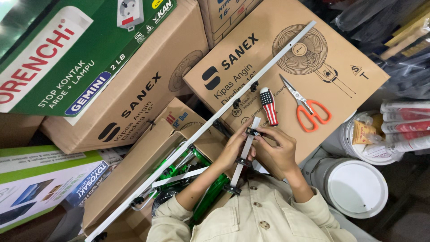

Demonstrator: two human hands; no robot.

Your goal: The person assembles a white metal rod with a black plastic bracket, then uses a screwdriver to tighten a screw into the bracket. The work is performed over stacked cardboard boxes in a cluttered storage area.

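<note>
I hold a short white strip (245, 150) upright between both hands, just above my chest, in front of the big fan carton (286, 67) that serves as my worktop. My left hand (233, 148) wraps the strip's left edge about midway, fingers curled around it. My right hand (277, 150) sits on the other side, thumb and forefinger pinching a small black clip (251, 132) near the strip's far end. A second black clip (233, 190) sits at the near end, close to my shirt.

The strip looks like thin, flat metal or plastic: light and stiff along its length, though I judge it would flex or twist if pressed flatwise. The painted faces look smooth, so I would grip by the edges near the middle, and hold the clip itself with fingertips, as it is small and easy to drop.

A long white rail (215, 121) runs diagonally across the cartons, from far right to near left. Beyond my hands lie a screwdriver (268, 105) with a striped handle and orange scissors (309, 110). A white bucket (356, 188) stands near right.
</note>
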